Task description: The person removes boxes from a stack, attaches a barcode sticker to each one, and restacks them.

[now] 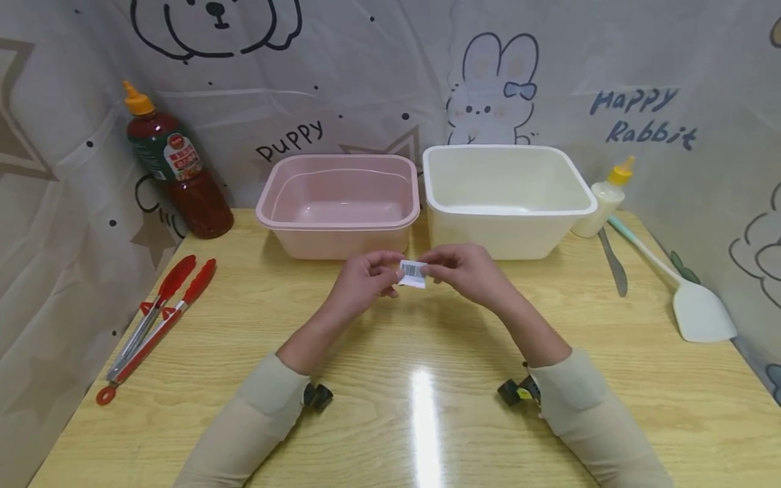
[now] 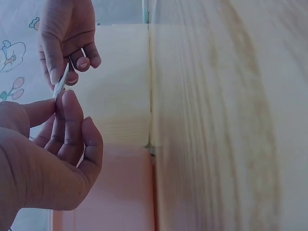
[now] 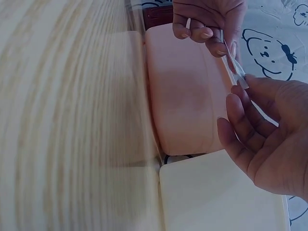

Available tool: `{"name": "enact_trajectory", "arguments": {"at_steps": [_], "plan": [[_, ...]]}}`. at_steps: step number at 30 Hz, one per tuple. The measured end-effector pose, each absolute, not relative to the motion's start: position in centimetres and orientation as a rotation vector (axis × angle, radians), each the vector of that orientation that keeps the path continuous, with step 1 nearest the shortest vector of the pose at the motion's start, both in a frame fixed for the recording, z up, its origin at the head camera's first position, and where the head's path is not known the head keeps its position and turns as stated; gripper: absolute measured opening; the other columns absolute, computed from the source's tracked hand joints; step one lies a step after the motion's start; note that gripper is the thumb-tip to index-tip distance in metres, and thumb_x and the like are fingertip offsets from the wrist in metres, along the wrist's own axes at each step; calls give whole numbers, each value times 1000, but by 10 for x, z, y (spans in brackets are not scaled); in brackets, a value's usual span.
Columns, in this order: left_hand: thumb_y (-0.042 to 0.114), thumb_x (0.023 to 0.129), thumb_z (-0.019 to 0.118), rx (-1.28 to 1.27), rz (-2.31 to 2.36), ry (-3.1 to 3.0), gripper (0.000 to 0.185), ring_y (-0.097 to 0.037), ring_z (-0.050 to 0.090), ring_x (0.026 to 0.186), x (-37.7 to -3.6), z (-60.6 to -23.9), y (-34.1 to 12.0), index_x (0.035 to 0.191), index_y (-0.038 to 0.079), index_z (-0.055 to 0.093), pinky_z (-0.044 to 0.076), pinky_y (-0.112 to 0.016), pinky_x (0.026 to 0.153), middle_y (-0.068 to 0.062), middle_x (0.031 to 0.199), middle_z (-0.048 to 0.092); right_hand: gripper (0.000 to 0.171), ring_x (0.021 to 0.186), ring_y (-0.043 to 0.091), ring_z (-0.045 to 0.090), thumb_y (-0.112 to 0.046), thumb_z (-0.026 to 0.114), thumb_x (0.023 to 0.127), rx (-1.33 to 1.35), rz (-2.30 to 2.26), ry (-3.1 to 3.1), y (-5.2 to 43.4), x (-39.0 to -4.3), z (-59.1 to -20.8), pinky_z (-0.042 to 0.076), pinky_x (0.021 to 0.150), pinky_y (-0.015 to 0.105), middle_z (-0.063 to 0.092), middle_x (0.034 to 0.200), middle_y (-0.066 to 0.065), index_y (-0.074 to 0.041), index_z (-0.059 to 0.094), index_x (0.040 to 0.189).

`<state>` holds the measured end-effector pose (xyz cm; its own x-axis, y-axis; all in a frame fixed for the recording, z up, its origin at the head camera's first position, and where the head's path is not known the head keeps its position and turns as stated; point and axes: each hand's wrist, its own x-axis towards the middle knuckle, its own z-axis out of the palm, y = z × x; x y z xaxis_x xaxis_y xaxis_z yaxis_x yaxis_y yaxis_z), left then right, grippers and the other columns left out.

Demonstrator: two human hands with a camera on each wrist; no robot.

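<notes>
Cartoon-printed sheeting, marked "Puppy" and "Happy Rabbit", encloses a light wooden table on three sides in the head view.

Centre of frame: both hands meet above the table, just in front of the two tubs. The left hand pinches the left edge of a small white barcode label between thumb and fingertips. The right hand pinches the right edge of the same label in the same manner. The label is held clear of the table surface, between the two hands. In the left wrist view the label appears edge-on, gripped between the fingertips of both hands. The right wrist view shows it likewise as a thin strip.

Upper centre: a pink tub stands left of a white tub; the two are just beside each other at the back of the table.

Upper left: a dark sauce bottle with an orange cap stands against the sheeting. Left of frame: red-tipped tongs lie on the table.

Right of frame: a small white squeeze bottle with a yellow cap stands next to the white tub. A knife and a pale spatula lie near it.
</notes>
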<state>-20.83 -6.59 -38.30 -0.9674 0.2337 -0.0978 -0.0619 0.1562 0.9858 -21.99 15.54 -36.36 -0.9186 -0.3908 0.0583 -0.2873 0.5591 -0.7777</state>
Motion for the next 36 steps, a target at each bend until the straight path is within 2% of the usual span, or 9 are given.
{"name": "enact_trajectory", "arguments": {"at_steps": [4,9,13,21,29,36], "plan": [[9,96,68,193,1874,2220,27,-18,66,75,-208,-384,-67,124,7,70,62,-43,79,-16,104,73,20,84,25,67,-27,68,99,-577,-1289,2672,155,-220,-364,51,68,32,75,95,12,-15,77,112],[9,96,69,173,1860,2214,25,-16,66,70,-206,-387,-68,120,5,70,61,-50,81,-17,102,74,19,86,32,69,-25,66,99,-567,-1302,2661,153,-218,-368,50,66,33,76,98,14,-15,78,111],[11,97,69,145,1848,2199,22,-17,66,71,-203,-390,-69,117,3,70,61,-49,82,-17,98,74,18,87,34,70,-23,66,99,-569,-1295,2649,151,-217,-372,51,64,32,77,98,11,-14,78,110],[13,98,68,180,1822,2238,21,-17,67,69,-208,-385,-69,116,3,69,61,-53,84,-15,100,72,17,82,26,71,-26,68,99,-571,-1300,2676,150,-223,-372,53,65,33,77,95,5,-17,78,109],[10,96,69,199,1760,2281,22,-32,71,73,-210,-382,-69,118,8,71,60,-52,84,-14,100,74,17,82,22,70,-24,67,99,-572,-1305,2643,152,-224,-373,55,67,32,77,98,5,-14,77,110],[13,95,72,160,1713,2307,20,-32,71,76,-209,-383,-69,115,8,73,60,-50,84,-13,102,76,18,80,25,73,-23,67,99,-561,-1307,2652,150,-223,-373,56,66,33,78,101,6,-14,78,109]]}}
